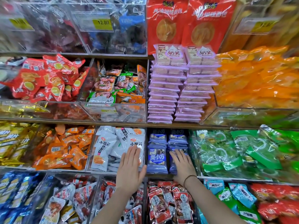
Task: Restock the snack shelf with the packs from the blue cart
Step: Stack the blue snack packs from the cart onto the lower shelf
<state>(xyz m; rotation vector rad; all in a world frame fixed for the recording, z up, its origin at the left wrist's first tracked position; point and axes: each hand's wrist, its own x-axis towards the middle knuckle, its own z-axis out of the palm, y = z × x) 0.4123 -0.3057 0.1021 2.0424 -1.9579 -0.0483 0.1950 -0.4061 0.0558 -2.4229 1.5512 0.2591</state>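
Left grip [131,165] lies flat, fingers straight, at the white packs [104,147]; right grip [182,165], fingers spread and straight, presses the right stack of blue packs [157,157]. Both stacks stand in the shelf [123,123] bay between white and green packs [226,147]

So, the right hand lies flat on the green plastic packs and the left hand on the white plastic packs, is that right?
Not quite: the head view shows the right hand flat on the blue-purple plastic packs instead. The left hand does lie on the white plastic packs.
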